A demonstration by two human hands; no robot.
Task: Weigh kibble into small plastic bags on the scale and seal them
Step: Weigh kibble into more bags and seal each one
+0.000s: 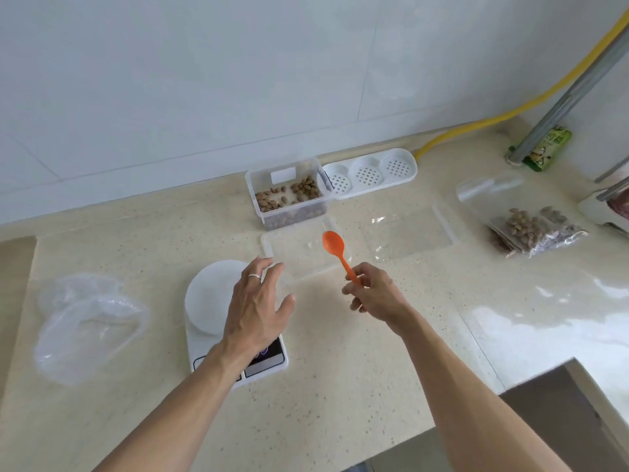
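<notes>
- A speckled beige counter (340,352) meets a white tiled wall.
- The white kitchen scale (211,311) is the landmark; the left hand (257,308) hovers over it, fingers spread, holding nothing.
- Right of the scale, the right hand (372,294) pinches an orange spoon (335,248) by its handle.
- Beyond the scale stands the clear kibble tub (289,195); its lid (299,253) lies nearer.
- An empty plastic bag (412,236) lies right of the lid; filled bags (534,233) lie farther right.

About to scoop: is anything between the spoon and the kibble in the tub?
Nothing visible. The orange spoon in the right hand hangs over a clear lid; the tub beyond is open-topped.
</notes>
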